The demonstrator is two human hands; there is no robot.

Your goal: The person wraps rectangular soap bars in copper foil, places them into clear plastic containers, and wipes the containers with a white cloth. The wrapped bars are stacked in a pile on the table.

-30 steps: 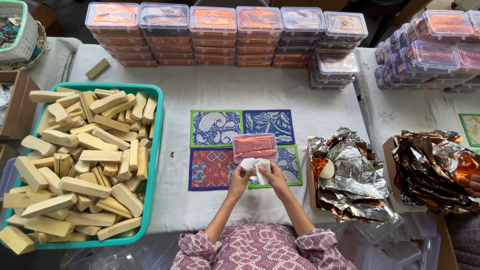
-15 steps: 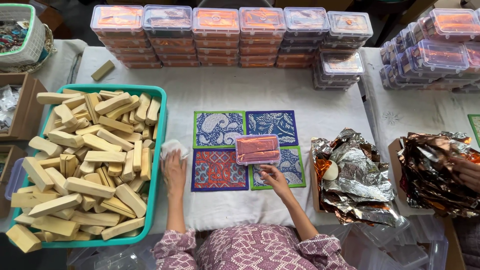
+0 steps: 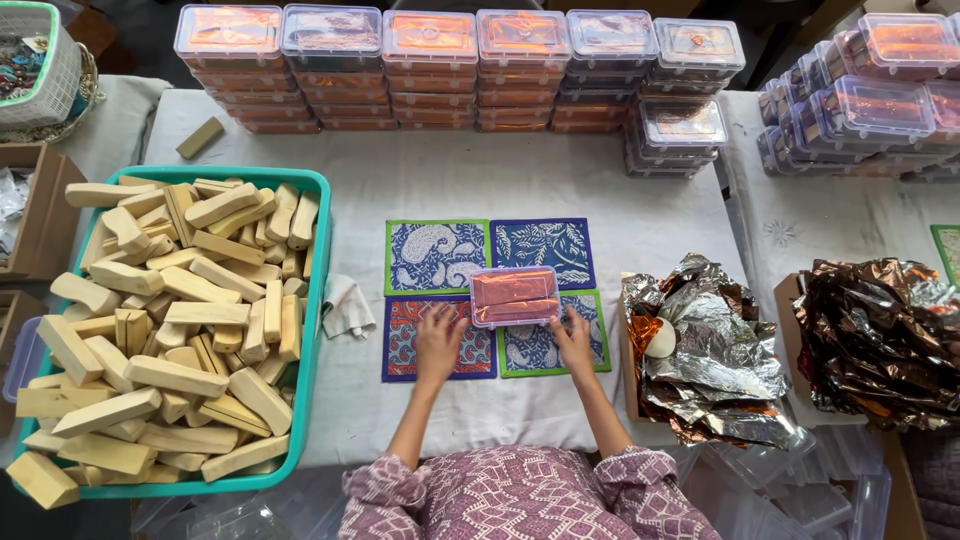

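A small clear plastic box [image 3: 514,296] with copper-coloured contents lies on four patterned mats [image 3: 438,257] in the middle of a white-clothed table [image 3: 450,175]. My left hand [image 3: 439,340] rests flat on the red mat just left of the box, fingers spread. My right hand [image 3: 575,337] lies at the box's lower right corner, fingers touching or nearly touching it. A crumpled white cloth [image 3: 347,306] sits between the mats and the teal tray.
A teal tray [image 3: 310,300] heaped with pale tan bars fills the left. Stacks of lidded boxes [image 3: 440,70] line the far edge and right side. Crumpled foil sheets [image 3: 712,350] lie in a box at right, more foil [image 3: 880,335] farther right.
My left hand set the white cloth down beside the teal tray and came back to the mats. Both hands now flank the box, which has shifted slightly.
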